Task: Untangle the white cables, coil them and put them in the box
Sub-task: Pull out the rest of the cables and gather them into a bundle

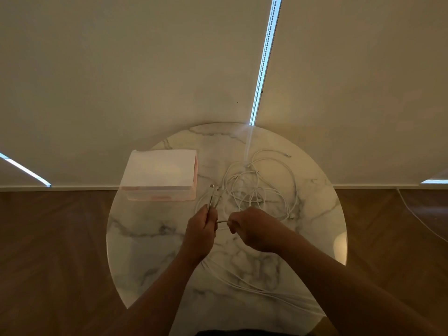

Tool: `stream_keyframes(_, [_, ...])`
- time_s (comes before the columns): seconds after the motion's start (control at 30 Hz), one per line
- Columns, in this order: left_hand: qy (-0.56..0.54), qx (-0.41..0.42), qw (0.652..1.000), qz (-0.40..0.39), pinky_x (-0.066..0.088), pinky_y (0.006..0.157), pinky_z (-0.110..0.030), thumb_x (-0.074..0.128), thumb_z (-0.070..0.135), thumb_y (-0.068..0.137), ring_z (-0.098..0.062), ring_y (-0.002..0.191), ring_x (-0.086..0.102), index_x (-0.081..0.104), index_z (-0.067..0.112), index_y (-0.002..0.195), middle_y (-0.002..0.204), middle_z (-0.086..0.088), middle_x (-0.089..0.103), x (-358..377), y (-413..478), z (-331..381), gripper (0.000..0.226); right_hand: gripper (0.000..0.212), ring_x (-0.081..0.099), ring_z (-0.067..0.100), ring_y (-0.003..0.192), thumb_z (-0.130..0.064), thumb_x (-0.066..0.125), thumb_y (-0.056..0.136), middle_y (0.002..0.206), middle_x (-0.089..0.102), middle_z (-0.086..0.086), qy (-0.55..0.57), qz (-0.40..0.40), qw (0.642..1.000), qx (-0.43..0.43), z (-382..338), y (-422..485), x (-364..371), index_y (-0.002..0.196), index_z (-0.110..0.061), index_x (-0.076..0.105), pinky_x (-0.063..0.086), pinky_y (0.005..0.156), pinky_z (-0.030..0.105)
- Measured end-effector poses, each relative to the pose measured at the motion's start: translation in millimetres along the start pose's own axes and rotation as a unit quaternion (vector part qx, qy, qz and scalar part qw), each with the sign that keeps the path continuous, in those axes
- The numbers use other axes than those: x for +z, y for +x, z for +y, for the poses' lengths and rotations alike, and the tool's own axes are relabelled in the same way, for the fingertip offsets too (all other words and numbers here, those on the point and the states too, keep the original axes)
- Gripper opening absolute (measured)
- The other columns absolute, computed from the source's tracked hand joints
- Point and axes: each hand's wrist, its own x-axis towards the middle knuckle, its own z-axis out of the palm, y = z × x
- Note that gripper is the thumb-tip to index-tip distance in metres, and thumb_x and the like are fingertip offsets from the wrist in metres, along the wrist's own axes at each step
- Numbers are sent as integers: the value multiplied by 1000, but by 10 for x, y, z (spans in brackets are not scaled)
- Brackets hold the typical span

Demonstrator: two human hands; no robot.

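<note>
White cables [259, 187] lay tangled, thin and smooth, on the round marble-veined worktop [145, 251], right of a rectangular pinkish box [160, 175]. Left hand [202, 229] grip pinched the plug ends; right hand [252, 230] grip pinched one strand.

Round marble table [150, 238] on a dark wooden floor [53, 238]

Beyond the table, from ten to two o'clock, we see pale roller blinds [121, 69]. A bead chain [265, 57] hangs in the bright gap at one o'clock, and a light skirting board [60, 188] edges the floor at nine.
</note>
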Motion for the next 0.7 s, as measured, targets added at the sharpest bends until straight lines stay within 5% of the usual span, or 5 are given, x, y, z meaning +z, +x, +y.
stream_keyframes(0.1, [-107,-36,994,16,29,41,-24,39,16,104,-9,42,31,42,9,73,49,10,38,-71,-1,-19,31,34,47,14,58,-41,48,98,59,47,-7,2,27,1000,-5,220,-32,-15,69,-22,50,42,58,33])
stream_keyframes(0.23, [-224,-78,968,87,23,36,-16,33,13,105,-5,41,25,38,12,74,52,9,31,-318,48,-71,31,36,42,11,56,-38,54,96,56,39,-12,12,59,998,19,688,-111,8,65,-26,40,37,59,32])
stream_keyframes(0.53, [-316,-57,932,170,19,41,-15,29,16,106,-4,40,24,40,14,74,53,11,30,-560,106,-115,34,43,42,8,50,-34,61,93,52,43,-8,51,155,984,73,1188,-64,-28,58,-27,36,40,55,38])
stream_keyframes(0.7, [-306,-62,938,148,18,41,-16,29,15,106,-5,40,21,39,12,74,52,10,29,-519,38,-147,34,34,42,14,52,-21,65,91,56,49,-1,57,290,953,62,1144,78,-401,63,-13,48,35,55,31])
